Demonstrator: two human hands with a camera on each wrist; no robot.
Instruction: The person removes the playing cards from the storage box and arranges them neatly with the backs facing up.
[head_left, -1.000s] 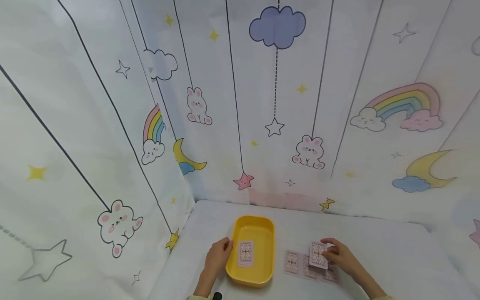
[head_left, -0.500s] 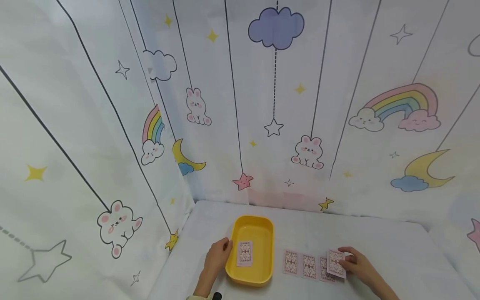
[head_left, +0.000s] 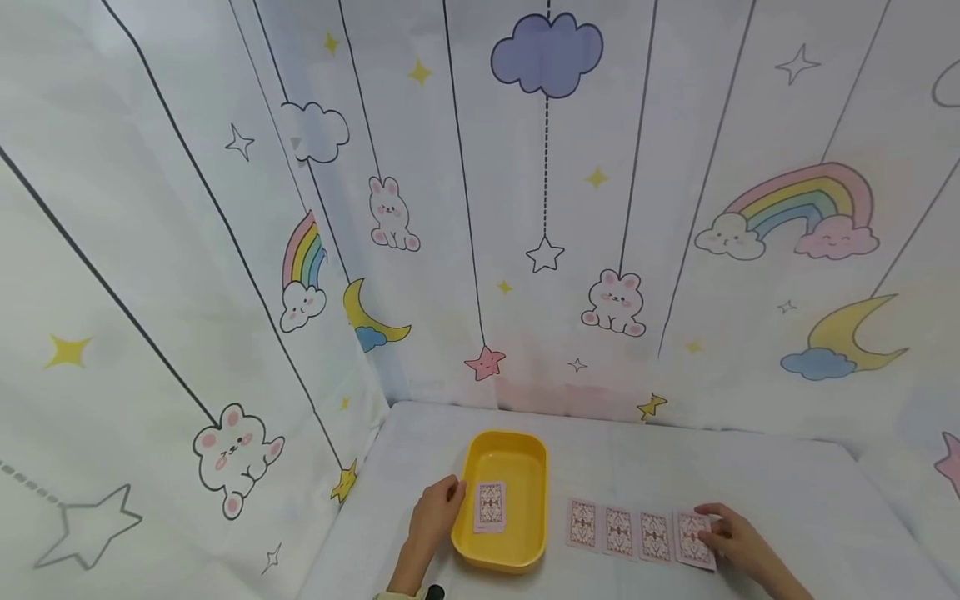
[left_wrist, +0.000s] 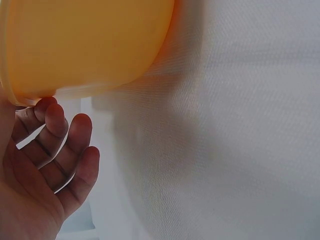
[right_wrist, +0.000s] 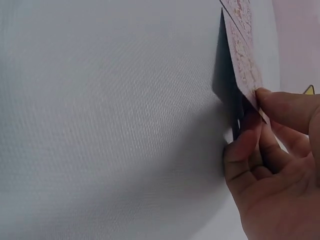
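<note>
My right hand (head_left: 738, 546) pinches a playing card (head_left: 695, 537) with a patterned back at the right end of a row. In the right wrist view the thumb is on the card's face and the fingers (right_wrist: 245, 145) are under its edge, so the card (right_wrist: 244, 62) tilts up from the cloth. Three more face-down cards, among them this one (head_left: 582, 524), lie in line to its left. My left hand (head_left: 435, 512) grips the left rim of a yellow tray (head_left: 531, 533); the left wrist view has its fingertips (left_wrist: 55, 115) curled under the tray's rim (left_wrist: 30, 100).
Inside the tray lies a small stack of cards (head_left: 490, 507), patterned backs up. White cloth covers the table (head_left: 600, 454). A printed backdrop (head_left: 450, 208) with clouds, rabbits and stars rises behind and on the left.
My right hand has carried the card rightward past the others and lowered it at the row's right end, uncovering the third card. The left hand has stayed at the tray.
</note>
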